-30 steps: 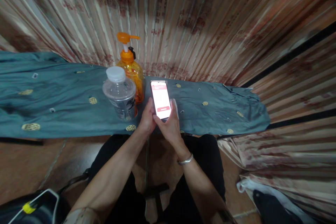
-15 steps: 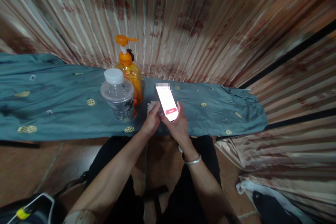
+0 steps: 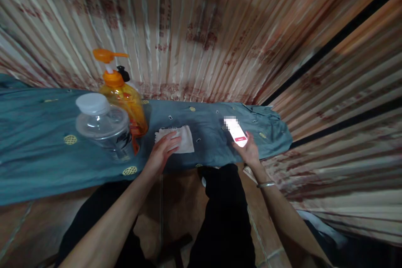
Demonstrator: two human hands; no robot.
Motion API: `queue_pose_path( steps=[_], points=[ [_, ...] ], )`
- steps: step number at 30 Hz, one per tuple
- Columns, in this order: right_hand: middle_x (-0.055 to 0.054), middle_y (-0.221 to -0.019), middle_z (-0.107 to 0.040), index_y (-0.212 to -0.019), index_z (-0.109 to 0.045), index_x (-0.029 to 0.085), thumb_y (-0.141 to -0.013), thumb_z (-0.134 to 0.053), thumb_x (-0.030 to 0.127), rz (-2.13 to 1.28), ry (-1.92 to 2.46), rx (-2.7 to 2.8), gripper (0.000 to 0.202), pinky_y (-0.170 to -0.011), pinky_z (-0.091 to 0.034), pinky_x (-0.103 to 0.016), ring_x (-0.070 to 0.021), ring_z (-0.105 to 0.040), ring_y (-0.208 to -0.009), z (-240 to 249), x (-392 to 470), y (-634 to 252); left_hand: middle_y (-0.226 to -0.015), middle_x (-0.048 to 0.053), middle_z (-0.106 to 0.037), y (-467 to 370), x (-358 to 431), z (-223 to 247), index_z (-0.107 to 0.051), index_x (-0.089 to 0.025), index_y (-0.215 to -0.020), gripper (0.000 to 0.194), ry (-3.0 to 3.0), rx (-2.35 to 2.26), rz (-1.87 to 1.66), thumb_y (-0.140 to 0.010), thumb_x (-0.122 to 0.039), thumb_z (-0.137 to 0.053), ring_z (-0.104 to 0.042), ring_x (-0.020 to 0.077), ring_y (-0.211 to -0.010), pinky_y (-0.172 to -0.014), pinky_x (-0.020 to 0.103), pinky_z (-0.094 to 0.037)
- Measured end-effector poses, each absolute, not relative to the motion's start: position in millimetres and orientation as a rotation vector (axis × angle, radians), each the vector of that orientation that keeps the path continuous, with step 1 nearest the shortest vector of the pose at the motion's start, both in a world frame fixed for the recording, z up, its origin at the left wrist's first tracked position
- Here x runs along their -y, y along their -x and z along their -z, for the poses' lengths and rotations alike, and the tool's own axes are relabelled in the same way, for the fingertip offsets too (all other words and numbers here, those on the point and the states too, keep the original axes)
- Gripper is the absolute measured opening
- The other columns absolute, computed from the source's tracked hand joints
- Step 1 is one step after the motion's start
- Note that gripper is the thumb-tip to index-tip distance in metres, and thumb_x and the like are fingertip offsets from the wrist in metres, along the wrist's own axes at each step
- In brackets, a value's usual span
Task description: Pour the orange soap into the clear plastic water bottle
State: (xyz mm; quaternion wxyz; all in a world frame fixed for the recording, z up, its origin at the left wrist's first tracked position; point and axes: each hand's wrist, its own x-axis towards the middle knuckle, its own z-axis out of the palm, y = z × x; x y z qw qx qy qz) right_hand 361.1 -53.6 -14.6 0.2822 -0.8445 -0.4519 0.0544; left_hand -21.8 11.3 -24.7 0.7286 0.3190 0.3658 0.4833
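Observation:
My right hand grips a smartphone by its lower end. The lit screen is white with a red button near the bottom, and its top is blurred out. Farther left, my left hand rests with extended fingers on a small whitish cloth with a frayed edge, which lies flat on the teal fabric. To the left of that hand stands a clear plastic bottle with a white cap. Just behind it is an orange pump bottle of amber liquid, partly hidden by the clear one.
Teal patterned fabric covers the narrow table. A pleated curtain hangs right behind it. Black bars cross at the right. Something small and black shows behind the pump bottle. Below is a tiled floor.
My left hand has let go of the phone and now lies on the cloth. My right hand has carried the phone to the right. The view has shifted rightward.

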Motion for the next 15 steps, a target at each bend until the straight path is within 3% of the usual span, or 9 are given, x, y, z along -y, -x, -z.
queue_pose_path(
  steps=[3,8,15],
  points=[
    [-0.03,-0.147,-0.084,-0.171,-0.052,0.005,-0.086,-0.082,0.054,-0.128,2.448,1.042,0.103,-0.114,-0.065,-0.052,-0.0432,-0.082,-0.136,12,48,-399,-0.132,0.02,-0.093,22,-10,22,-0.087,-0.022,-0.12,0.084,-0.71,-0.838,-1.07,-0.065,-0.083,-0.104,-0.075,0.0487,-0.155,-0.125,0.059,-0.059],
    [-0.033,-0.15,-0.082,-0.167,-0.056,0.005,-0.09,-0.083,0.048,-0.085,2.554,0.893,0.093,-0.117,-0.065,-0.051,-0.0442,-0.079,-0.145,4,36,-440,-0.127,0.019,-0.094,25,-5,18,-0.087,-0.021,-0.121,0.089,-0.716,-0.885,-1.075,-0.061,-0.084,-0.106,-0.077,0.0497,-0.15,-0.122,0.059,-0.061],
    [-0.042,-0.151,-0.077,-0.164,-0.052,-0.003,-0.091,-0.087,0.044,-0.089,2.664,0.795,0.093,-0.121,-0.064,-0.053,-0.0481,-0.077,-0.149,-2,15,-475,-0.121,0.017,-0.094,32,0,18,-0.088,-0.022,-0.122,0.086,-0.721,-0.928,-1.061,-0.062,-0.082,-0.107,-0.08,0.0477,-0.145,-0.121,0.059,-0.061]
  ],
)
